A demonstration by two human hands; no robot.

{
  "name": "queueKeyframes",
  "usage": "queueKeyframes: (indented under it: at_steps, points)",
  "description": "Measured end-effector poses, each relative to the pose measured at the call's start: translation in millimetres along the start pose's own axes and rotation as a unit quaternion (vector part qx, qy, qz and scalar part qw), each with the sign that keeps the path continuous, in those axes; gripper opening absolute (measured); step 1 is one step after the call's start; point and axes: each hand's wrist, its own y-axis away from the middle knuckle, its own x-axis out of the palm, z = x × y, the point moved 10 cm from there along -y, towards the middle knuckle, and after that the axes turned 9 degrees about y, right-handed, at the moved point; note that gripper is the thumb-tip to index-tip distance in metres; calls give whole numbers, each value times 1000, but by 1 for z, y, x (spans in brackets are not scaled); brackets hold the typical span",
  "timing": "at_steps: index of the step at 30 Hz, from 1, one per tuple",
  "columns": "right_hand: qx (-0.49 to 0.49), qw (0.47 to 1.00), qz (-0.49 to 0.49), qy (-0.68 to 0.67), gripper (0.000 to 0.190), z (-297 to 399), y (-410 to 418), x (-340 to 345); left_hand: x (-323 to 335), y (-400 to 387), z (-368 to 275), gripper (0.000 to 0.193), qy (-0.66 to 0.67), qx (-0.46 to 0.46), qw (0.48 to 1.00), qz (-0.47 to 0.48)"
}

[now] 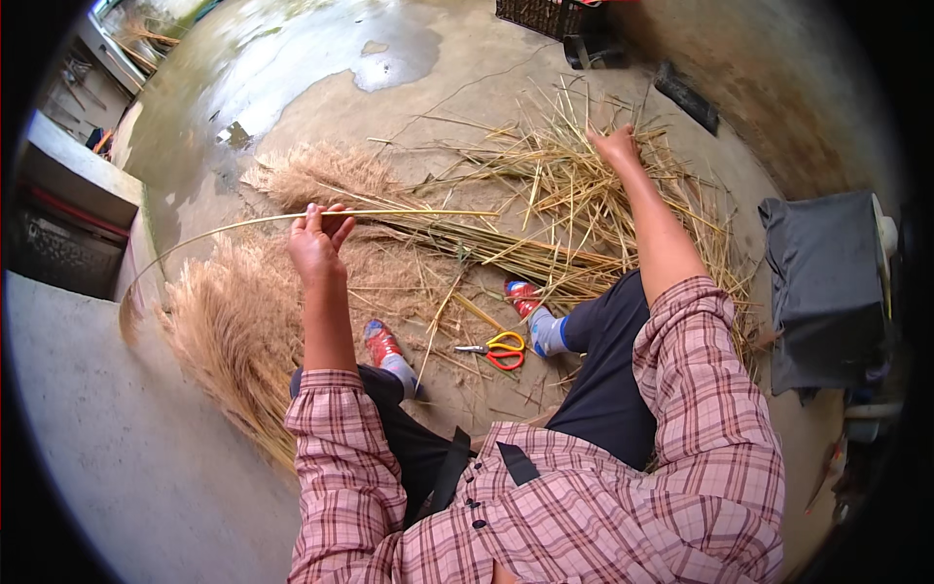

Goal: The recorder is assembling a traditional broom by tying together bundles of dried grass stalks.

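My left hand holds one long, thin plant stalk between thumb and fingers; its feathery tip bends down at the far left. My right hand is stretched out over a loose heap of dry stalks and leaves; its fingers are partly bent, and whether they grip anything cannot be made out. A bundle of cut stalks with a fluffy plume head lies across the floor before me. More plumes lie in a thick pile beside my left arm. Scissors with red and yellow handles rest between my feet.
A concrete ledge runs along the left. A black plastic crate and a dark block-like object stand near the wall at the upper right. Dark cloth covers something at the right. Wet patches mark the floor at the upper left.
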Motion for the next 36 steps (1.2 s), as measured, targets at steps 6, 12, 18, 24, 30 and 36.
queueKeyframes:
  at_steps: [6, 12, 18, 24, 30, 36]
  points:
    - [-373, 864, 319, -110, 46, 128, 105, 36, 26, 9, 19, 15, -16, 9, 998, 56]
    - [-590, 704, 368, -141, 30, 187, 285, -43, 52, 27, 40, 13, -31, -11, 995, 91]
    - [-622, 727, 225, 182, 12, 166, 252, 32, 27, 18, -10, 13, -5, 79, 997, 13]
    - [-551, 672, 265, 418, 17, 98, 185, 93, -9, 4, -36, 9, 25, 121, 991, -42]
    - [-525, 754, 394, 27, 13, 162, 271, 16, 1, 6, -24, 6, 33, 82, 996, -2]
    - [-644, 750, 142, -57, 19, 182, 283, -18, 2, 18, -95, 8, -12, 194, 981, 4]
